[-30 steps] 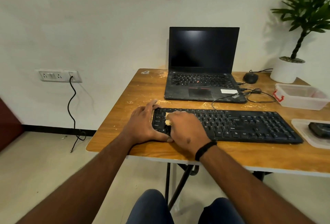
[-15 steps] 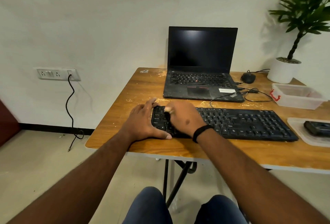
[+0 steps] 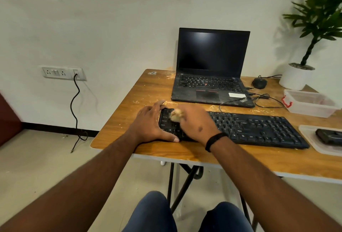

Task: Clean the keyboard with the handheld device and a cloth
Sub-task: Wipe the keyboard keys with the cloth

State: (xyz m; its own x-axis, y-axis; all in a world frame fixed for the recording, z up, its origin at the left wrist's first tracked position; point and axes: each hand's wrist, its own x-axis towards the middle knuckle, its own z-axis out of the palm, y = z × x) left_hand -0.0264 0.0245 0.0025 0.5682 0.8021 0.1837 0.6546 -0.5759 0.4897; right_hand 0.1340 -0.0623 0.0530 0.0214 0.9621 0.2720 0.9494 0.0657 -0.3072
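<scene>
Sitting at a wooden table [image 3: 129, 113], a person looks down past their own knees at two bare forearms reaching forward. Nearest on the table lies a long black keyboard [image 3: 249, 130], parallel to the front edge. The left hand [image 3: 149, 124] rests flat against the keyboard's left end, fingers straight along the far corner and thumb along the near edge, bracing it. The right hand [image 3: 196, 122], with a dark band on its wrist, is curled around a small yellowish cloth [image 3: 175, 115] and presses it onto the keys at the left end. Compared with a second ago, the cloth has moved from the nearer rows toward the far rows, and it is blurred, which suggests a quick scrubbing stroke. Wiping seems to be just starting at this end, with the rest of the keys likely still to do. To the right, a dark handheld device [image 3: 328, 136] sits untouched in a clear tray [image 3: 312, 144]. Farther back are an open laptop [image 3: 211, 68] with a dark screen, a mouse [image 3: 259, 83], a clear plastic box [image 3: 311, 104] and a potted plant [image 3: 296, 76].
</scene>
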